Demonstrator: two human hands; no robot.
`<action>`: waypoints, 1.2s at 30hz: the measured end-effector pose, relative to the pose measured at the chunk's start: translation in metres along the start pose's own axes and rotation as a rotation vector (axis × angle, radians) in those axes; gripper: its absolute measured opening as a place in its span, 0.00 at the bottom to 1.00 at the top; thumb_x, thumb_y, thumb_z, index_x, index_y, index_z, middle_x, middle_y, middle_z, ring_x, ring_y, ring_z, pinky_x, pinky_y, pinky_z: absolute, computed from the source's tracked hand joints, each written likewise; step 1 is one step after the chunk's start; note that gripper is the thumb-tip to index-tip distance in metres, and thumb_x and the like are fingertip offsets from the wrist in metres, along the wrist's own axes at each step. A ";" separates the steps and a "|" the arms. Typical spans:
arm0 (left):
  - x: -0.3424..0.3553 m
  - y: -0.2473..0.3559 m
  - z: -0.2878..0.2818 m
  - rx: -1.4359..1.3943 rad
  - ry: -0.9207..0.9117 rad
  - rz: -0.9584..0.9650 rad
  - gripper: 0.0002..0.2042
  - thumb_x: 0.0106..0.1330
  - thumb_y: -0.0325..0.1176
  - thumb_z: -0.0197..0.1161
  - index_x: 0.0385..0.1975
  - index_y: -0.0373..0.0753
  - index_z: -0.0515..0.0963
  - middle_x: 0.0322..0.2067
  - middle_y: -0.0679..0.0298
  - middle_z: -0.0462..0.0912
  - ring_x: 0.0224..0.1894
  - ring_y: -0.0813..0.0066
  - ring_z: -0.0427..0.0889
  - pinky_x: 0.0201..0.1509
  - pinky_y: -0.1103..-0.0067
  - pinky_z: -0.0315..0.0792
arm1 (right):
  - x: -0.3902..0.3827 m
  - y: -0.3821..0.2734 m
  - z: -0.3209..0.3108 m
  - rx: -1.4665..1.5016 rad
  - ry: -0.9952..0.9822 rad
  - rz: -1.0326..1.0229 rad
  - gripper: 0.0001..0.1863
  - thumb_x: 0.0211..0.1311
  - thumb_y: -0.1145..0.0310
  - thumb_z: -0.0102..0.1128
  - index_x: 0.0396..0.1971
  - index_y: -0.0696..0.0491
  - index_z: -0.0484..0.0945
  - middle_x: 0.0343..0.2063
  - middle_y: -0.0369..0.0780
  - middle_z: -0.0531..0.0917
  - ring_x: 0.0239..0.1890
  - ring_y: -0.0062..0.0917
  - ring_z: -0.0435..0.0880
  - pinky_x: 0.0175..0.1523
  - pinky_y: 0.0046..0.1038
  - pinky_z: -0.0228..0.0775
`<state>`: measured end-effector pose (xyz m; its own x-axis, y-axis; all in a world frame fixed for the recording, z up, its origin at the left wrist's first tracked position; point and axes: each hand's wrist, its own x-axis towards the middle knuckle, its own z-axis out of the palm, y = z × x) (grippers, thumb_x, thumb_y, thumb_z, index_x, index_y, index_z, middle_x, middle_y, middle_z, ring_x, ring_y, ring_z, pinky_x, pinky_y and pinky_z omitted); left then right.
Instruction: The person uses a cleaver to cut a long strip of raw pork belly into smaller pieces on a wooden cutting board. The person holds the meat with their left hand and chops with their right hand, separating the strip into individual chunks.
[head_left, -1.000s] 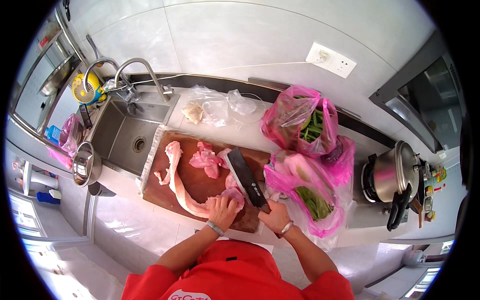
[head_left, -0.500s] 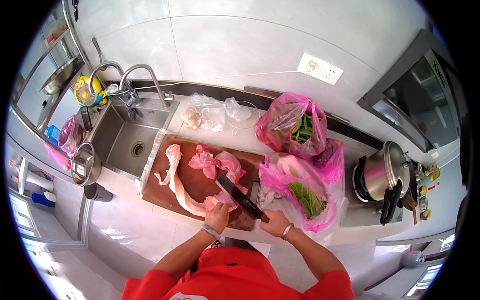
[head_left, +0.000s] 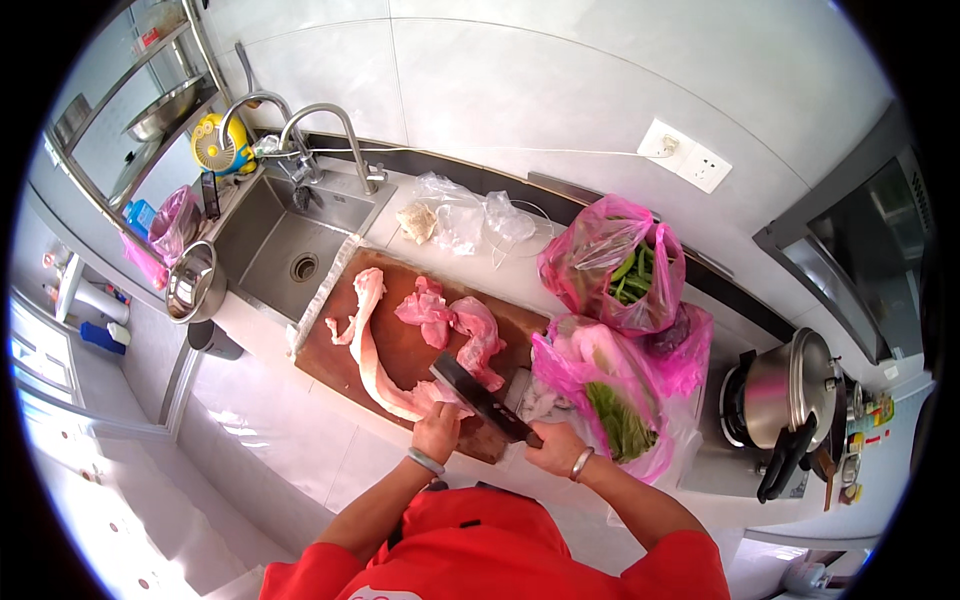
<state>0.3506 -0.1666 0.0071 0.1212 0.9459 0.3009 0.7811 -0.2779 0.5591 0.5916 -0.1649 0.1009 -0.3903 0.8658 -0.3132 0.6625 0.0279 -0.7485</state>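
Note:
A long pale strip of fatty meat [head_left: 369, 345] curves along the brown cutting board [head_left: 412, 362], its near end under the fingers of my left hand [head_left: 436, 433]. Those fingers are closed on that end, close to the blade. With my right hand [head_left: 556, 449] I grip the handle of a dark-bladed cleaver [head_left: 472, 389]. The blade slants over the near right part of the board, right beside the strip's end; whether it touches the meat I cannot tell. Two pink pieces of raw meat [head_left: 428, 314] lie farther back on the board, the right one reaching close to the cleaver.
Left of the board is a steel sink [head_left: 262, 240], with a metal bowl [head_left: 195, 283] beside it. Pink bags of green peppers [head_left: 632, 275] and leafy vegetables [head_left: 620, 420] stand on the right. Beyond them, a pressure cooker [head_left: 790, 390] sits on the stove. Clear plastic bags [head_left: 458, 225] lie behind the board.
The whole view has turned slightly, shifting the counter and its things to the right. Both hands keep their holds, and the cleaver stays at nearly the same place by the strip's end.

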 end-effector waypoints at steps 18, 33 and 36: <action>-0.012 0.016 0.003 -0.037 0.116 -0.088 0.05 0.55 0.24 0.57 0.31 0.39 0.73 0.31 0.58 0.77 0.27 0.56 0.79 0.27 0.66 0.75 | 0.017 0.019 -0.002 -0.193 -0.095 -0.165 0.09 0.46 0.66 0.55 0.24 0.56 0.72 0.20 0.50 0.77 0.27 0.49 0.77 0.33 0.44 0.69; -0.006 -0.004 -0.006 -0.039 0.044 0.015 0.04 0.50 0.28 0.65 0.24 0.42 0.76 0.27 0.62 0.77 0.29 0.61 0.80 0.31 0.70 0.76 | 0.021 0.021 0.002 -0.363 -0.132 -0.153 0.06 0.51 0.68 0.52 0.26 0.55 0.72 0.25 0.49 0.79 0.32 0.47 0.78 0.38 0.45 0.69; -0.006 -0.012 -0.015 -0.097 -0.003 -0.010 0.06 0.48 0.27 0.64 0.22 0.39 0.72 0.25 0.59 0.75 0.27 0.57 0.79 0.28 0.67 0.74 | 0.007 0.036 -0.002 -0.400 -0.153 -0.157 0.07 0.50 0.68 0.52 0.26 0.55 0.72 0.25 0.49 0.79 0.32 0.47 0.78 0.38 0.45 0.69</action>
<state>0.3314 -0.1716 0.0097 0.1157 0.9493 0.2923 0.7191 -0.2831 0.6346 0.6141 -0.1567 0.0730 -0.5761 0.7526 -0.3190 0.7707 0.3700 -0.5188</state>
